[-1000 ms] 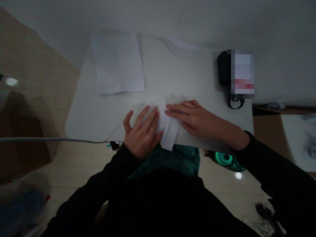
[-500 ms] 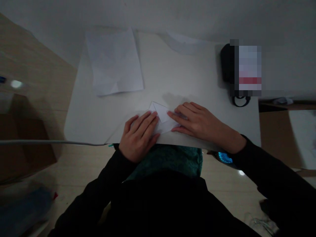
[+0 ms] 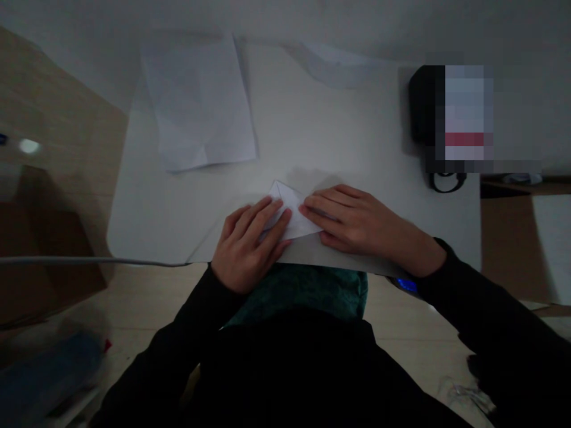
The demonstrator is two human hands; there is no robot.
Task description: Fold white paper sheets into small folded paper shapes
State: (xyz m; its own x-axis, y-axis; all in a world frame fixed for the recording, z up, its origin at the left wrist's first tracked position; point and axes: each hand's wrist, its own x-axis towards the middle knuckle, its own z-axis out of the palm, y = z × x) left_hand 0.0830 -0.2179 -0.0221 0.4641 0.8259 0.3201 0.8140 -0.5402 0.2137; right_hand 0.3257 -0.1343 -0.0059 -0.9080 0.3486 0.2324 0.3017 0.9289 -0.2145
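Note:
A small folded sheet of white paper (image 3: 292, 223) lies near the table's front edge, with a pointed top and a crease line running down from it. My left hand (image 3: 252, 241) rests over its left side, fingers stretched out and slightly spread, pressing it flat. On the other side, my right hand (image 3: 352, 220) has its fingers close together on the paper's right part, with the thumb low at the lower edge. Fingers hide the paper's left and right corners.
A larger white sheet (image 3: 200, 107) lies at the table's back left, its lower edge creased. Another curled paper (image 3: 334, 65) is at the back against the wall. A black object with a strap (image 3: 422, 107), partly pixelated, stands at right. Cardboard boxes (image 3: 49, 255) flank the white table (image 3: 147, 208).
My left fingers have shifted, the index finger now lying lower across the paper. My right fingertips have moved slightly inward over the fold. The view has shifted a little.

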